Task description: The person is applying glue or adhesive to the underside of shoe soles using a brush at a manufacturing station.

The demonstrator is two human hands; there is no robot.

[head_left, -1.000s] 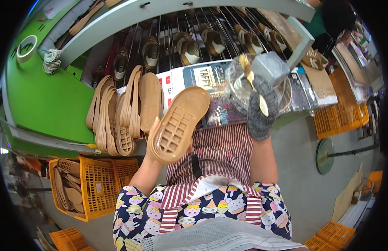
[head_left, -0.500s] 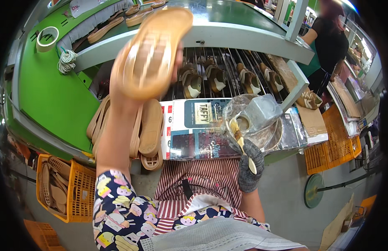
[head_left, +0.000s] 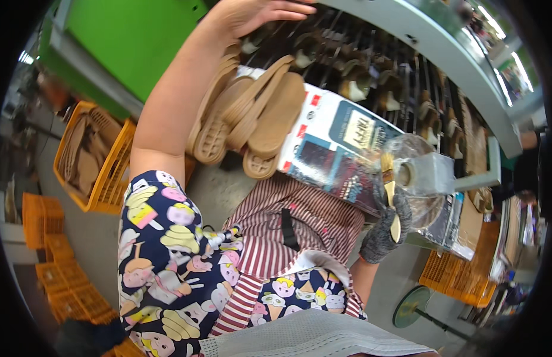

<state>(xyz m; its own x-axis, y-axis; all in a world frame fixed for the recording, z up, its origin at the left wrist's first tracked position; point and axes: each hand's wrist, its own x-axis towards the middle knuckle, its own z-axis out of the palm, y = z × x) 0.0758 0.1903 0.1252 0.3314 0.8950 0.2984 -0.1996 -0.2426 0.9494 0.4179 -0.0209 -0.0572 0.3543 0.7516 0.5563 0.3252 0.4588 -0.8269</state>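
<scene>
A: What has changed closest in?

B: Little. The right hand, gloved in dark grey knit, has its fingers closed around the pale handle of a brush, just as it did a second ago. The bristles are beside the mouth of a cloudy container.

A: Is there any writing just beyond that?

B: Yes, on a flat printed box: bold dark capitals on a cream block within a blue-green panel, and small red squares toward the white left edge. The smaller print is blurred.

A: What lies next to it?

B: Tan soles lean together just left of the box, several on edge, some showing gridded hollows.

A: And farther out?

B: There is the real change. The left hand gripped a single sole a second ago; now it stretches to the upper edge, partly cut off, fingers extended, no sole showing in them. Probably that piece has been let go, leaving the hand free; where it lies cannot be told.

A: Anything legible past the box?

B: Shoes with pale heels stand there, but no lettering can be made out.
</scene>
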